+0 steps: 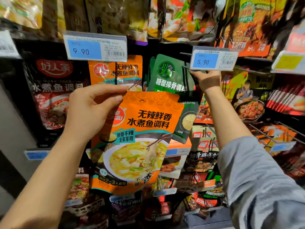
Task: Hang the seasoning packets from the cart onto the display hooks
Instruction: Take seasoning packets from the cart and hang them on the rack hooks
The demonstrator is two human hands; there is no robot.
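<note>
My left hand (92,109) pinches the top left corner of an orange seasoning packet (140,146) with a yellow soup picture, holding it up in front of the display. Behind it hangs a matching orange packet (122,70) under the 9.90 price tag (95,47). My right hand (208,79) reaches up under the 5.90 price tag (212,59), and its fingers curl on the hook end (186,67) next to the green packets (166,75). The cart is out of view.
Packed rows of hanging packets fill the wall: a black and red packet (52,90) at left, orange and red ones (247,100) at right, more below. Bare wire hooks (264,134) jut out at lower right. A yellow tag (288,62) sits far right.
</note>
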